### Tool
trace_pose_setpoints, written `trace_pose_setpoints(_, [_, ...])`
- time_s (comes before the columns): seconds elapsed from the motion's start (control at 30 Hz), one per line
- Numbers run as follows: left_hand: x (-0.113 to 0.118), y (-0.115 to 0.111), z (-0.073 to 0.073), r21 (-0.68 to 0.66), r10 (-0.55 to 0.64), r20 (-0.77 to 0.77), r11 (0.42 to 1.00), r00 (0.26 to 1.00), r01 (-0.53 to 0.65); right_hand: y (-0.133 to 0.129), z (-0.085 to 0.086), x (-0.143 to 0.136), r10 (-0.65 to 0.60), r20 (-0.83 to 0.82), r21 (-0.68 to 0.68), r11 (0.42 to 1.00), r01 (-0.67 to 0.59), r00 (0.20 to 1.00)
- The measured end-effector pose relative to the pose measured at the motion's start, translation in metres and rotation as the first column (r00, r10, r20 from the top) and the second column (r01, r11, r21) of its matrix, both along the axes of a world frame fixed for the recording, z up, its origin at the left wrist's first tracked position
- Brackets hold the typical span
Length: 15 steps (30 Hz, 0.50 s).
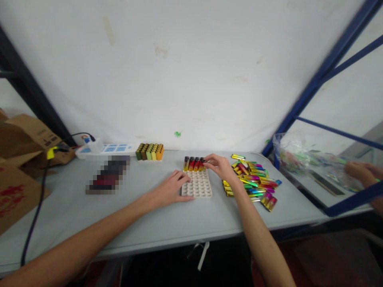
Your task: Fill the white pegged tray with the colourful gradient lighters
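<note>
A white tray with rows of round holes (197, 185) lies on the table in front of me. Along its far edge stands a row of shiny red-and-gold cylinders with dark tops (191, 164). My left hand (175, 186) steadies the tray at its left side, thumb along the near edge and fingers over the holes. The fingers of my right hand (220, 165) are pinched on a dark-topped cylinder (202, 163) at the right end of that row. Beside my right forearm, a loose pile of shiny gold and multicoloured cylinders (254, 179) is spread out.
A filled block of gold-topped cylinders (150, 152) stands near the wall, beside a white power strip (116, 149). A pixelated dark object (110, 173) lies at left. Cardboard (18, 191) and a black cable (43, 191) are far left; a blue frame (308, 91) and another person's hand (359, 171) are right.
</note>
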State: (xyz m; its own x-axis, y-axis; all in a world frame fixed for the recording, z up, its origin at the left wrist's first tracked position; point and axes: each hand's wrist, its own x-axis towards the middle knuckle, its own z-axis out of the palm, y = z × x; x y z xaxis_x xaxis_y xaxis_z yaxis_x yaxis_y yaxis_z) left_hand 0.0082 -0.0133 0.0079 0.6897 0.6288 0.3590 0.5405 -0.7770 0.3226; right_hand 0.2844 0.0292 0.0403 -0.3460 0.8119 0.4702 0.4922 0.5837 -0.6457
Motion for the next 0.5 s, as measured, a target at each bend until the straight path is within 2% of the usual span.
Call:
trace_pose_setpoints(0.07, [0.000, -0.001, 0.001, -0.004, 0.003, -0.002, 1.000, 1.000, -0.003, 0.000, -0.001, -0.001, 0.008, 0.016, 0.011, 1.000, -0.009, 1.000])
trace_pose_setpoints(0.23, [0.000, -0.002, 0.004, -0.016, 0.014, -0.001, 1.000, 1.000, -0.014, 0.000, 0.000, -0.006, -0.077, 0.135, 0.222, 0.974, 0.045, 0.988])
trace_pose_setpoints(0.3, [0.000, -0.002, 0.003, -0.011, 0.014, 0.004, 1.000, 1.000, -0.014, 0.004, 0.001, 0.003, -0.172, 0.149, 0.260, 0.957, 0.129, 0.974])
trace_pose_setpoints(0.33, [-0.001, -0.001, 0.003, -0.009, 0.013, 0.005, 1.000, 1.000, -0.013, 0.008, 0.002, 0.011, -0.254, 0.152, 0.263, 0.942, 0.208, 0.955])
trace_pose_setpoints(0.4, [-0.001, 0.000, 0.001, -0.003, 0.014, 0.011, 1.000, 1.000, -0.014, 0.019, 0.001, 0.034, -0.478, 0.200, 0.239, 0.871, 0.430, 0.855])
trace_pose_setpoints(0.43, [-0.001, 0.000, 0.001, 0.001, 0.014, 0.016, 1.000, 1.000, -0.014, 0.026, 0.000, 0.048, -0.577, 0.285, 0.215, 0.817, 0.535, 0.766])
trace_pose_setpoints(0.47, [-0.002, 0.000, 0.000, 0.005, 0.014, 0.023, 1.000, 1.000, -0.014, 0.033, -0.001, 0.061, -0.642, 0.404, 0.190, 0.756, 0.626, 0.652])
trace_pose_setpoints(0.5, [-0.002, 0.001, 0.000, 0.008, 0.013, 0.025, 1.000, 1.000, -0.013, 0.040, -0.003, 0.074, -0.661, 0.447, 0.171, 0.725, 0.667, 0.603])
